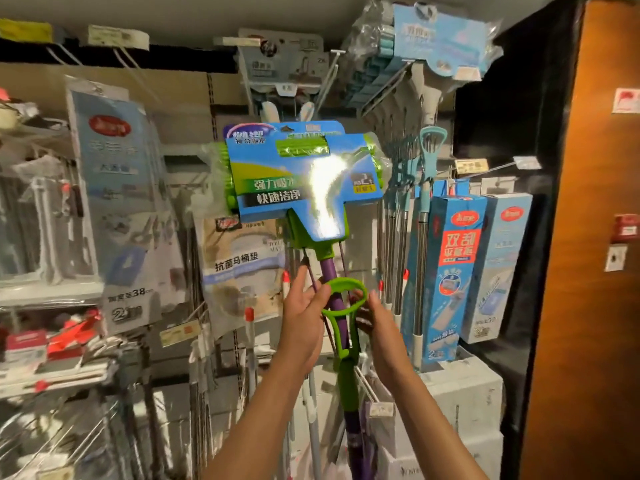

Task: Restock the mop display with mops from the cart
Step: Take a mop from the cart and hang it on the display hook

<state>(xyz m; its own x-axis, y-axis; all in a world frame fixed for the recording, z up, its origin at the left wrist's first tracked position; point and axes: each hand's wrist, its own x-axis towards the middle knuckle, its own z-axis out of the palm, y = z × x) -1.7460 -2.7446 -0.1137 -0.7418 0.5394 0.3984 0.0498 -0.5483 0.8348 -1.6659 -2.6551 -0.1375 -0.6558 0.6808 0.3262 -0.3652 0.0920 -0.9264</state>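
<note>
Both hands are up at the mop, which stands head-up in front of the display. The left hand has its thumb hooked over the rim of the green loop-shaped lever and its fingers curled behind it, gripping the loop's left side. The right hand sits on the other side, fingers bent round the purple pole just under the loop's right edge, holding it there. The mop's green sponge head is wrapped in a blue and green card with a bright glare across the middle, raised to the level of the hanging stock. Right of it, a row of teal-handled mops hangs from the rack, and just beyond them stand tall blue boxes on pale cartons. Behind the held mop hangs a packet of toilet seat pads. Far right, a wooden door.
</note>
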